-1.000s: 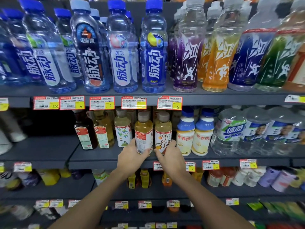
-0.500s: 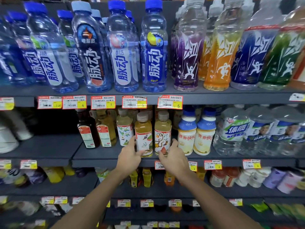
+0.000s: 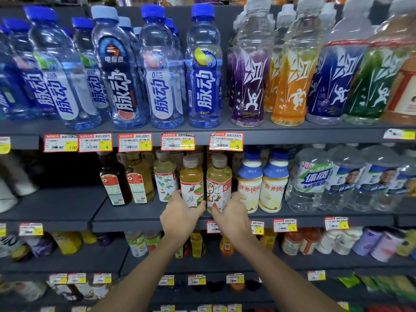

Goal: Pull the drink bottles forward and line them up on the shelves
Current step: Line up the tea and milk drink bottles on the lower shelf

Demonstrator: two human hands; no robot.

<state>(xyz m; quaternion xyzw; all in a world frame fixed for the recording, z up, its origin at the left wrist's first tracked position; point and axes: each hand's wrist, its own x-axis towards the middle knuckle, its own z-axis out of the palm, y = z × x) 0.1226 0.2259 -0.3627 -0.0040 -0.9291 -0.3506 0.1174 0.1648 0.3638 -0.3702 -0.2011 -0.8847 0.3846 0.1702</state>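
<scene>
Two small tea bottles stand side by side at the front edge of the middle shelf (image 3: 139, 218). My left hand (image 3: 180, 212) grips the base of the amber one (image 3: 192, 181), whose label shows a bird. My right hand (image 3: 231, 213) grips the base of the paler yellow one (image 3: 219, 180), whose label shows a monkey. Both bottles are upright and almost touching. Left of them stand a pale tea bottle (image 3: 164, 176), a golden bottle (image 3: 138, 176) and a dark brown bottle (image 3: 114, 179), set a little further back.
Two white milk-drink bottles with blue caps (image 3: 262, 181) stand right of my hands, then large clear water bottles (image 3: 313, 179). The top shelf holds tall blue and coloured sports drinks (image 3: 203, 70). Lower shelves hold small bottles and cups. The middle shelf's left bay (image 3: 51, 203) looks dark.
Both hands have slid the two tea bottles slightly forward and closed more firmly round their bases. The view has shifted a little.
</scene>
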